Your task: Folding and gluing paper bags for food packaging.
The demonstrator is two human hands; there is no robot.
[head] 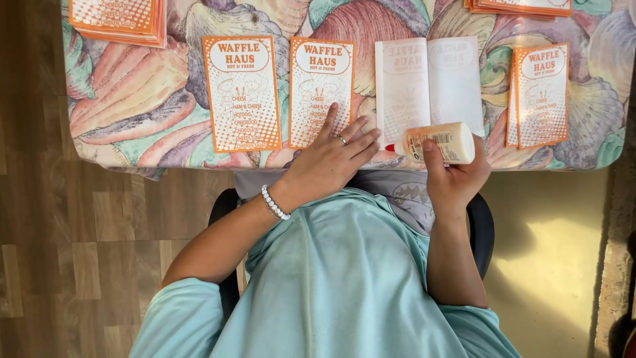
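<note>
My right hand [456, 180] grips a cream-coloured glue bottle [440, 143] with a red tip, held sideways at the table's near edge with its tip pointing left. Just above it lies an opened white leaflet [429, 83], blank side up. My left hand [329, 159] rests flat with its fingers spread, fingertips on the lower part of an orange-and-white printed leaflet [322, 89]. A ring and a white bead bracelet are on that hand. Another orange leaflet [242, 93] lies to the left.
A small pile of orange leaflets [540, 96] lies at the right, more stacks at the back left [118, 20] and back right [520, 6]. The table wears a shell-patterned cloth [132, 99]. I sit on a dark chair [482, 229] over wood flooring.
</note>
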